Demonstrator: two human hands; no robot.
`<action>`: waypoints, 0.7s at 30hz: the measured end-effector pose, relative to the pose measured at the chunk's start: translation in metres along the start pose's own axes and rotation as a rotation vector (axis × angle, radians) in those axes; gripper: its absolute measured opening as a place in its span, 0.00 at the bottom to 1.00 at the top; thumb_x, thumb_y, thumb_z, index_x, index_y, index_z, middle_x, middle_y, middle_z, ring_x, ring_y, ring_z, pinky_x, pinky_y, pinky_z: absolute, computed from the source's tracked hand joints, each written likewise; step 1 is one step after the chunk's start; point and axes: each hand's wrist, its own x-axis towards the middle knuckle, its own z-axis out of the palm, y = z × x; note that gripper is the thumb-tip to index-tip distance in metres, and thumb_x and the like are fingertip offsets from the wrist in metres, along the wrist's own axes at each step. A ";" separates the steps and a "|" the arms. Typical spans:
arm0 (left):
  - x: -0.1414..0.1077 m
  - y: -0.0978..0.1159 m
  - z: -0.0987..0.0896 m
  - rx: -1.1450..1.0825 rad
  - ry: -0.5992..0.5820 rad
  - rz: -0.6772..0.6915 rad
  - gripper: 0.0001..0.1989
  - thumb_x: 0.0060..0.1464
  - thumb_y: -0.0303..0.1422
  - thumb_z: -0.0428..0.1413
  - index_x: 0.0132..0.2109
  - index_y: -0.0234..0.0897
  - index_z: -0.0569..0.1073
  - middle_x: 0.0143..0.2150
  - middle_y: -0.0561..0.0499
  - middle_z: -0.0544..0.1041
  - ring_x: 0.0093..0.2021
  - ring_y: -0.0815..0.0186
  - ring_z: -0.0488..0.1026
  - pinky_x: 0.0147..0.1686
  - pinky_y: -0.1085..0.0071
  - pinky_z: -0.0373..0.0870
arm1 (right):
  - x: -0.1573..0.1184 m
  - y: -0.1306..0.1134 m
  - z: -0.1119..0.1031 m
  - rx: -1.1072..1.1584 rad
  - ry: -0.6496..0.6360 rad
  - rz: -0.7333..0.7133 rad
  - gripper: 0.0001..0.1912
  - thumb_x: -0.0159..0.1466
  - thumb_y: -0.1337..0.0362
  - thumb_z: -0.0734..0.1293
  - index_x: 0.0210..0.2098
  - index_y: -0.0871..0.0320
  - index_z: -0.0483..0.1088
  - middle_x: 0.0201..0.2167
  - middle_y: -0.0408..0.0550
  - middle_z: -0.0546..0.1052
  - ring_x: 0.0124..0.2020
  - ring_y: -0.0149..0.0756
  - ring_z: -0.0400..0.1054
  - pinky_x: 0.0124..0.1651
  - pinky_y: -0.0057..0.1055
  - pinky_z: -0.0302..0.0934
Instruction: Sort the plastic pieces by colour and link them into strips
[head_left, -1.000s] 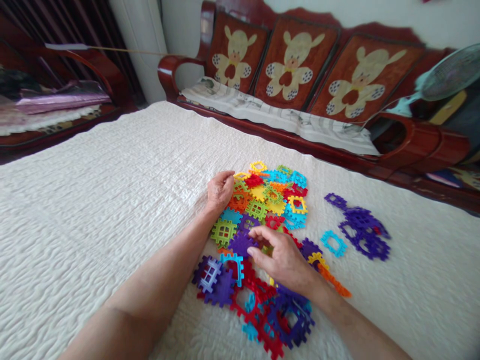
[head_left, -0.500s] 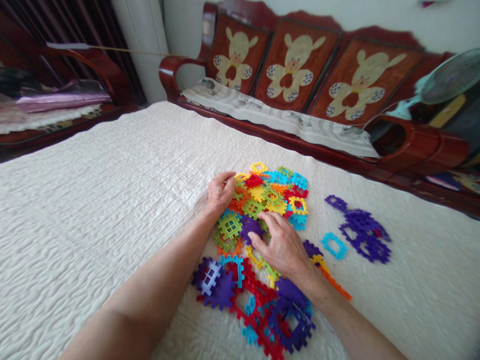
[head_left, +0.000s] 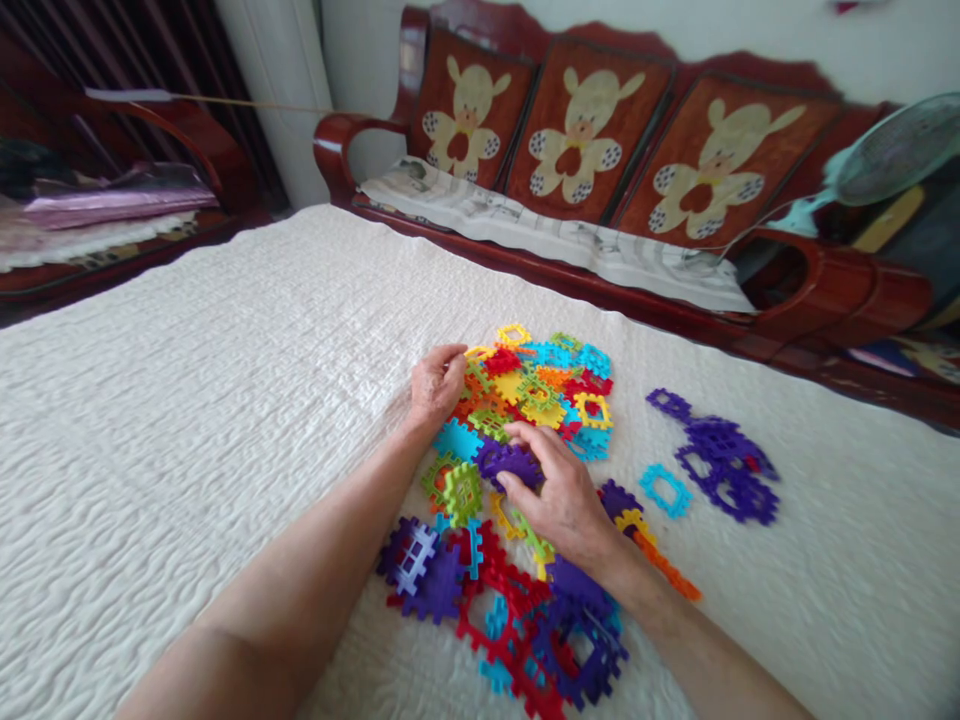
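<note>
A heap of toothed plastic building tiles in several colours lies on a white quilted cover (head_left: 247, 350). My right hand (head_left: 564, 490) is over the middle of the heap, its thumb and fingers closed around a tilted purple tile (head_left: 510, 462). At the heap's left edge, my left hand (head_left: 439, 385) rests with curled fingers beside orange and green tiles; its fingertips are partly hidden. A green window tile (head_left: 463, 493) stands tipped below the purple one. Near it are a flat blue tile (head_left: 457, 440) and a yellow frame tile (head_left: 506, 515).
Red tiles (head_left: 499, 570) and purple tiles lie at the near end. To the right are a blue frame tile (head_left: 666, 490) and a separate purple cluster (head_left: 727, 470). Beyond the cover stand a wooden sofa (head_left: 847, 290) with bear cushions and a fan (head_left: 900, 150).
The purple tile under my right hand has tilted up. The green window tile has slid nearer and tipped, uncovering the blue tile. My left hand has stayed nearly in place.
</note>
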 end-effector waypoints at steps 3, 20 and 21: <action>0.000 0.000 0.000 -0.004 -0.004 0.002 0.14 0.55 0.34 0.50 0.43 0.40 0.78 0.40 0.52 0.80 0.42 0.64 0.75 0.47 0.69 0.71 | 0.001 0.004 -0.006 0.166 -0.022 0.106 0.21 0.58 0.65 0.66 0.51 0.53 0.66 0.43 0.47 0.75 0.44 0.37 0.70 0.50 0.38 0.65; -0.001 0.000 -0.002 0.003 -0.018 -0.036 0.16 0.53 0.37 0.50 0.45 0.39 0.78 0.38 0.52 0.79 0.40 0.64 0.75 0.44 0.69 0.71 | 0.006 0.002 -0.040 0.540 -0.301 0.440 0.21 0.57 0.60 0.67 0.49 0.55 0.69 0.36 0.44 0.74 0.32 0.31 0.68 0.37 0.30 0.64; -0.001 -0.001 -0.002 -0.002 -0.020 -0.033 0.16 0.53 0.37 0.50 0.44 0.39 0.78 0.37 0.52 0.79 0.40 0.64 0.75 0.44 0.69 0.71 | 0.007 0.004 -0.041 0.593 -0.314 0.459 0.21 0.56 0.60 0.68 0.49 0.54 0.69 0.36 0.43 0.74 0.32 0.31 0.68 0.37 0.30 0.64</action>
